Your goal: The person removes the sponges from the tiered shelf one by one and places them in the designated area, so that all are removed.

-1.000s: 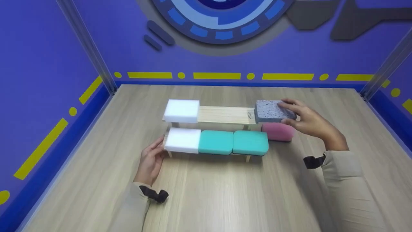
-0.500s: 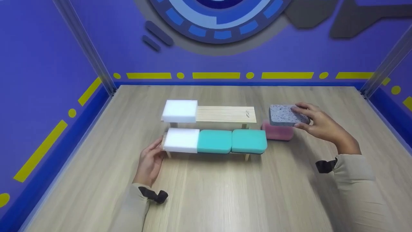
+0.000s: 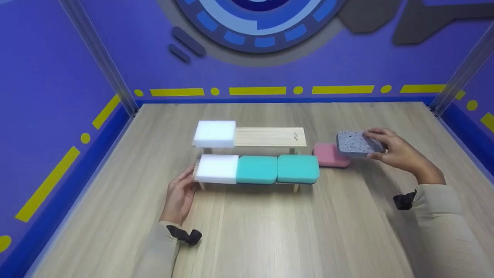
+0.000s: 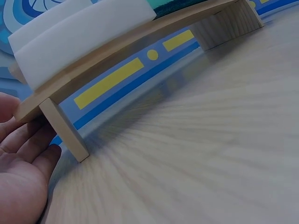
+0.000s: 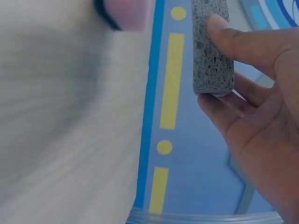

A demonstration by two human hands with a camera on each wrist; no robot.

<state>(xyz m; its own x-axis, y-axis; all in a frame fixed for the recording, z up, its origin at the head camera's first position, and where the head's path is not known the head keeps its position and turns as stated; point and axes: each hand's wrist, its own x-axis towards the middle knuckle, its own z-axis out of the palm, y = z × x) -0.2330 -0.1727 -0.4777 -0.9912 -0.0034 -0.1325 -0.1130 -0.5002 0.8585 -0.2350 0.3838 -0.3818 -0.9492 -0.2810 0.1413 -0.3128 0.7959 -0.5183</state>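
Note:
In the head view my right hand (image 3: 401,154) holds a grey speckled sponge (image 3: 359,143) up off the table, right of the stands. The right wrist view shows the sponge's porous side (image 5: 212,51), with the thumb on one face and fingers behind. A pink sponge (image 3: 328,155) lies on the table, partly overlapped by it. My left hand (image 3: 180,195) grips the left end of the front wooden stand (image 3: 198,179), thumb at the board's edge and fingers beneath (image 4: 37,144). On that stand sit a white sponge (image 3: 218,168) and two teal sponges (image 3: 257,169).
Behind it stands a second low wooden stand (image 3: 266,136), bearing a white sponge (image 3: 214,133) at its left end and bare wood to the right. Blue panels (image 3: 247,69) wall in the wooden table (image 3: 251,235) at the back and sides.
My right hand has carried the grey sponge from the rear stand's right end rightward and toward me, uncovering the board there. My left hand has kept its grip on the front stand.

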